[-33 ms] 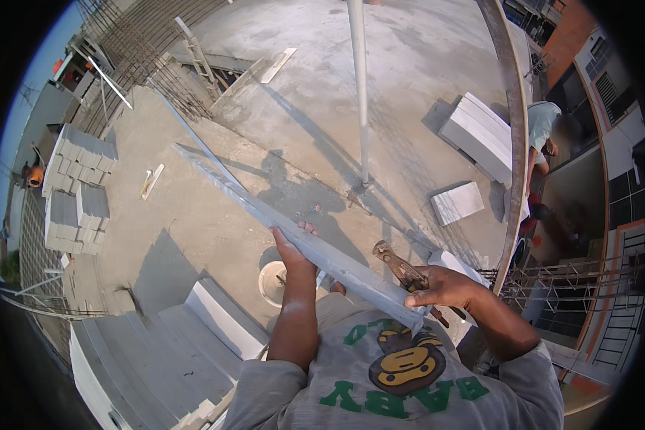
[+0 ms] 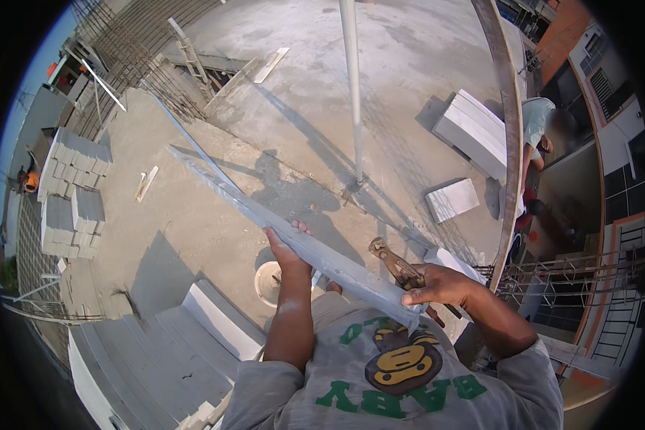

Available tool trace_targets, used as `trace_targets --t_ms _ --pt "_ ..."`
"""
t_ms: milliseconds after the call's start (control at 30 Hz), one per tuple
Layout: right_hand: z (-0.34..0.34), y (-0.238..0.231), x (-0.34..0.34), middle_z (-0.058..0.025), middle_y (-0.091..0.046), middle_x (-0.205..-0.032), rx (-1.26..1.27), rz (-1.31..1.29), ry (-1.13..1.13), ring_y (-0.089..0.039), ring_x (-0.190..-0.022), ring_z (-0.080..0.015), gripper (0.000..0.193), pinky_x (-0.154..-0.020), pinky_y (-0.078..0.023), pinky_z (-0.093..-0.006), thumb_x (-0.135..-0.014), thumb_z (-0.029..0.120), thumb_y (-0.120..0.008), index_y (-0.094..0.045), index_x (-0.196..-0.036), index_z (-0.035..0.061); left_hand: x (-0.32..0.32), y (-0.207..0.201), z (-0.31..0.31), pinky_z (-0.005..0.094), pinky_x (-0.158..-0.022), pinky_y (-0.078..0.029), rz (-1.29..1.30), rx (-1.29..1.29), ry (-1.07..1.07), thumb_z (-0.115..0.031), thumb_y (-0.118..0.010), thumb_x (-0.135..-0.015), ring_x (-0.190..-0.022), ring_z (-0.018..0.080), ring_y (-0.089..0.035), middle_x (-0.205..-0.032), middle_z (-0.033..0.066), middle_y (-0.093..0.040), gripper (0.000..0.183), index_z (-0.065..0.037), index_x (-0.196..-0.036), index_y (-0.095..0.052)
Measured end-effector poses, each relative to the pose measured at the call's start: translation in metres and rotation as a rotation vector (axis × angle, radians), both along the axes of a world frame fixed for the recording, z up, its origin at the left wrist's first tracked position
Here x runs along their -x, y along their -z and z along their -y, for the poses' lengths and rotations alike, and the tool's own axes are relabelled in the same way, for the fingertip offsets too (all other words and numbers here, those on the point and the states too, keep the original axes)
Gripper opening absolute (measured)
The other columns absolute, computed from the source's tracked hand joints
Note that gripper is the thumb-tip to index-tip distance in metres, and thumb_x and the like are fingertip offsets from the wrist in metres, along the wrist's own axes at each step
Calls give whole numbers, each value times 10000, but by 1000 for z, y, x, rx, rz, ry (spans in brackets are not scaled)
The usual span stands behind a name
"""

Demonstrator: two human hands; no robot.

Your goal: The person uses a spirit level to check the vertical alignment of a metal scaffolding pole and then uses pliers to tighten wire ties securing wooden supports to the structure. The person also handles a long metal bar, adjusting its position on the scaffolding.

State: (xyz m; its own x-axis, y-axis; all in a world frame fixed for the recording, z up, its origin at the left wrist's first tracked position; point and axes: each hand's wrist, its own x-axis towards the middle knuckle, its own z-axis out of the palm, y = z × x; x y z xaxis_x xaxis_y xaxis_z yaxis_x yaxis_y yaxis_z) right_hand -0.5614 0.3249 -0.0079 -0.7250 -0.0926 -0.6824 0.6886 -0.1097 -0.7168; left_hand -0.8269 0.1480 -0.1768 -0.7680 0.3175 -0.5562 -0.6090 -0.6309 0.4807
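Note:
A long, pale grey metal channel [image 2: 337,264] slants from the far left down to my shirt front. My left hand [image 2: 288,249] grips it around its middle, with the thumb on the near side and fingertips showing over the far edge. At the near end, my right hand [image 2: 441,284] is closed, its thumb pressed against the channel. The same hand holds a rusty two-handled, plier-like tool [image 2: 394,261], whose head points away to the left. Its handles come out below the palm, and the fingers around it are partly hidden. Below my left hand stands a round pale bucket [image 2: 267,284].
Grey blocks are stacked at the near left [image 2: 158,351], far left [image 2: 75,165] and right [image 2: 473,132]; a single block [image 2: 453,201] lies nearer. An upright pole [image 2: 355,93] and a curved bar [image 2: 512,143] rise ahead. Another person [image 2: 537,122] bends at the right, beside rebar [image 2: 559,276].
The whole scene has shifted slightly to the left in view. Both hands keep the same grip on the channel and the tool.

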Motion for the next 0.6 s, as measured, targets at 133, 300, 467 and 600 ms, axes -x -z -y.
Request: trace_targets --t_ms 133,300,467,600 --pt "4 23 -6 -102 -650 -903 -37 -122 102 -632 -801 -187 717 -614 -484 -299 -754 444 -819 -584 -1243 -25 8 17 0 395 -677 -494 -113 -114 63 -675 -283 -977 -785 274 -566 -916 104 -548 667 -56 -1086 -505" --pt "-4 16 -9 -79 -635 -865 89 -112 224 -610 -701 -152 707 -484 -467 -270 -757 452 -816 -572 -1199 -43 5 0 -19 375 -670 -489 -41 8 67 -645 -340 -980 -755 252 -566 -892 95 -552 617 -61 -1053 -523" --pt "-12 -1 -6 -122 -603 -798 -179 89 163 -633 -717 -185 548 -535 -470 -318 -863 444 -728 -580 -1155 5 3 -11 -25 338 -629 -497 -37 133 131 -532 -480 -964 -711 231 -577 -800 85 -562 473 -62 -959 -523" --pt "-17 -24 -23 -212 -631 -803 -959 -232 20 -639 -758 -386 379 -665 -482 -461 -937 340 -637 -541 -1066 -4 5 5 -25 323 -584 -491 -63 108 116 -468 -525 -939 -656 216 -573 -734 70 -557 395 -72 -924 -532"
